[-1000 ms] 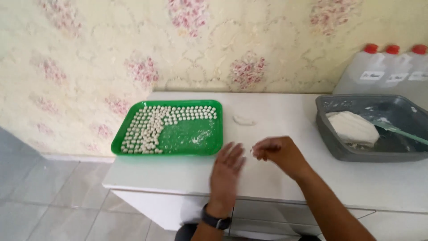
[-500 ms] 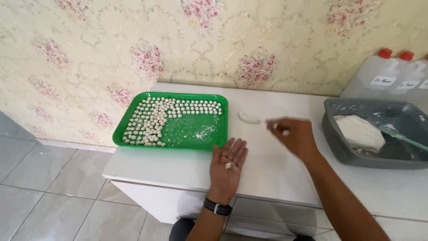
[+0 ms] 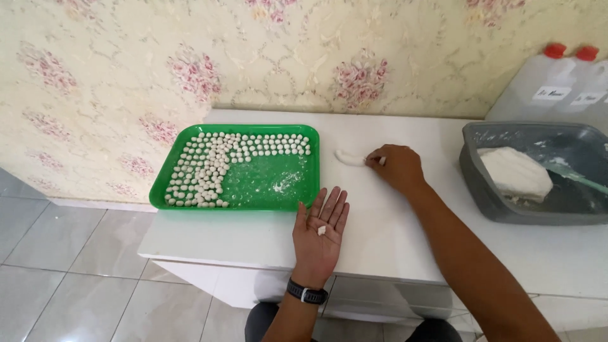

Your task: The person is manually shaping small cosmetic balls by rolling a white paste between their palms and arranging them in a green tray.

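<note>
The left hand [image 3: 322,229] lies palm up on the white countertop [image 3: 380,234], fingers straight and slightly spread, with a small white bit of dough [image 3: 321,230] resting loose in the middle of the palm; nothing is gripped around it. A black wristwatch [image 3: 306,294] circles that wrist. The right hand [image 3: 394,166] reaches further back over the counter, knuckles up, its fingertips [image 3: 375,158] bunched together and touching the end of a short white roll of dough [image 3: 350,158] that lies flat on the surface; whether they actually pinch the roll or only press on it is hard to tell from this angle. Just left of the open palm sits a shallow green rectangular plastic tray [image 3: 291,196], near the wall with floral wallpaper [image 3: 190,69]. Many small white dough balls [image 3: 209,171] fill its left part and run in rows along its far edge, while the near right part of the tray is bare but dusted with flour. At the right side of the counter stands a grey plastic tub [image 3: 475,171] holding a large white lump of dough [image 3: 514,172] and a pale green utensil handle [image 3: 582,181]. Behind the tub are translucent plastic jugs with red caps [image 3: 555,50]
</note>
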